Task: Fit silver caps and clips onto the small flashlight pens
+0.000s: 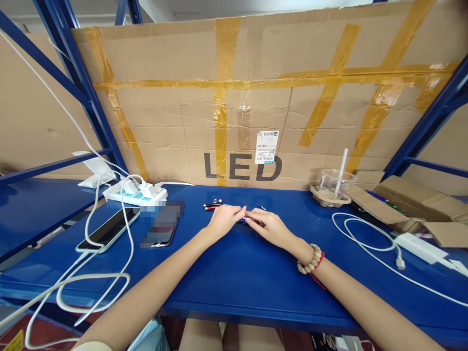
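My left hand (224,219) and my right hand (273,228) meet above the middle of the blue shelf. Between their fingertips is a slim dark red pen (255,219), mostly covered. My right fingers are closed along it, and my left thumb and fingers pinch at its left end. Something blue and shiny shows just under the fingers, too hidden to name. Beside my left hand lie a black pen piece (209,205) and a red pen piece (212,208), both with silvery ends. Small silvery parts (218,201) rest behind them.
Left: a white power strip (135,194) with plugs, a phone (109,229), a dark phone (163,229) and looping white cables (129,239). Right: a plastic cup (332,184) with a straw, a white charger (420,247) and an open cardboard box (420,200). A cardboard wall (183,122) stands behind.
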Demonstrator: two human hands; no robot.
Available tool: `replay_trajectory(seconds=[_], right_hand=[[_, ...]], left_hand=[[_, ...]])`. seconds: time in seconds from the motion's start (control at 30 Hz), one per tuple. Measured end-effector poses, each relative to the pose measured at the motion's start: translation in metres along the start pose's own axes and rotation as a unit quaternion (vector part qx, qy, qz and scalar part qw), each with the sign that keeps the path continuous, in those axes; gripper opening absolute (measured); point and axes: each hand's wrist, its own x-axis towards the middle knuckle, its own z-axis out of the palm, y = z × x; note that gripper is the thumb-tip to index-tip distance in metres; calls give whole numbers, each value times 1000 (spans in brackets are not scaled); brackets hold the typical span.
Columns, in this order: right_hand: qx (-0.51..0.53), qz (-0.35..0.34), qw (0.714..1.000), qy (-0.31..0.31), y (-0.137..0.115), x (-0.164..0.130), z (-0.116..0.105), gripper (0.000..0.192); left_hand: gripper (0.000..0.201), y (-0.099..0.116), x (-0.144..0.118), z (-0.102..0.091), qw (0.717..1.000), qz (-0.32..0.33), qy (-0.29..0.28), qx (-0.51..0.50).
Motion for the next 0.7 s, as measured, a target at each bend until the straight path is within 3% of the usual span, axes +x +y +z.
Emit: replay_trajectory(seconds=[0.17,0.7], right_hand=[[21,5,1000,-19,2,0,6,27],[-14,-28,999,41,1,0,6,22]], left_hand=[[44,1,-1,0,999,31,15,6],[48,0,0,2,998,35,30,-37]])
